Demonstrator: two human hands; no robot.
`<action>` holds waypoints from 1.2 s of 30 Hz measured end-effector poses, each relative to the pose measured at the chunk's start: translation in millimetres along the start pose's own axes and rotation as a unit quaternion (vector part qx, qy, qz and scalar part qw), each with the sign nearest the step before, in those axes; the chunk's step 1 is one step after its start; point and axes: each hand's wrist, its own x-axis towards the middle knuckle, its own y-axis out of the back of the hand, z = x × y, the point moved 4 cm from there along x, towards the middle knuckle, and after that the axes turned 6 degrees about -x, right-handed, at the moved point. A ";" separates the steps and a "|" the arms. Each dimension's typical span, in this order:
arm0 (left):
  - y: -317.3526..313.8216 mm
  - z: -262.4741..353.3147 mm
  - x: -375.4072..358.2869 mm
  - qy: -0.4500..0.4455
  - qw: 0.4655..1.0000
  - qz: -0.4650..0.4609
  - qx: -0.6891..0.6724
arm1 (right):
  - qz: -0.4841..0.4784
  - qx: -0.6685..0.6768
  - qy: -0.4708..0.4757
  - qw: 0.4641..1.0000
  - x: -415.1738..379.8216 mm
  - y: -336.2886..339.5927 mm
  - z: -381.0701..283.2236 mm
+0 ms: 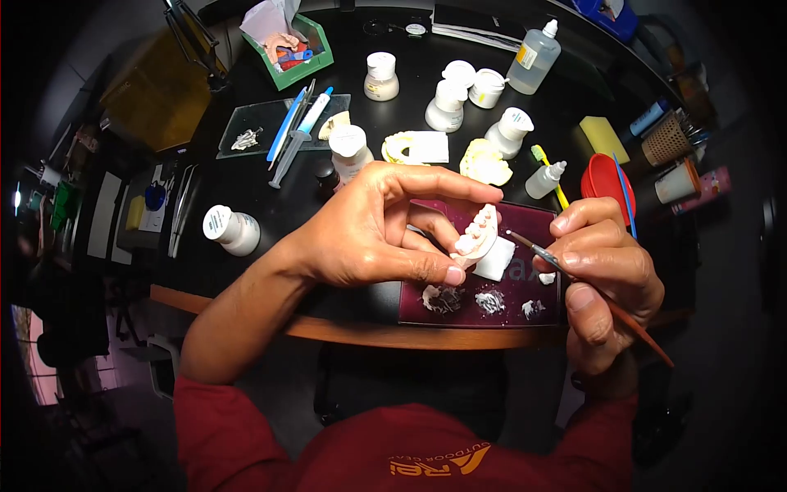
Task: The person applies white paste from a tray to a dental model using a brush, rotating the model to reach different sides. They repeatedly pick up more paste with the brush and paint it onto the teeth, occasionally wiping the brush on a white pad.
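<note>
Head view: glossy maroon rectangular slab point(515, 293); left hand point(369, 238) and right hand point(611, 266) apart.
By the slab's edge, the right clasps a slim brown-handled brush point(641, 332); above the slab, the left pinches a curved pinkish-white dental model point(477, 238), which a loosened pinch might drop.

2 hands point(361, 234) point(611, 266), 1 held brush point(634, 324), 1 held cast point(479, 238)

Dental lab — capped jars point(381, 87), tooth model point(476, 239)
</note>
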 end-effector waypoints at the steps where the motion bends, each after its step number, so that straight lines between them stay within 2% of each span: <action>1: 0.8 1.1 0.1 -0.004 1.000 0.000 -0.005 | -0.008 0.002 0.001 1.000 2.1 -2.6 2.5; 5: 0.4 0.8 0.1 -0.003 0.999 -0.001 -0.035 | 0.030 0.030 -0.001 0.999 -3.9 -20.1 11.2; 10: -0.1 3.6 -0.6 0.002 1.000 -0.006 -0.006 | 0.042 0.021 -0.020 0.999 -11.2 -29.1 7.6; 14: -0.4 3.6 -1.4 -0.005 1.000 0.002 -0.006 | 0.013 -0.018 -0.020 1.000 -11.0 -32.3 3.5; 20: 0.1 2.0 -2.4 0.001 1.000 -0.003 -0.002 | 0.033 -0.015 -0.001 0.999 -16.0 -38.7 5.3; 36: -0.3 2.5 -3.7 0.006 1.000 -0.007 0.013 | 0.014 -0.042 0.007 0.999 -19.0 -38.8 2.1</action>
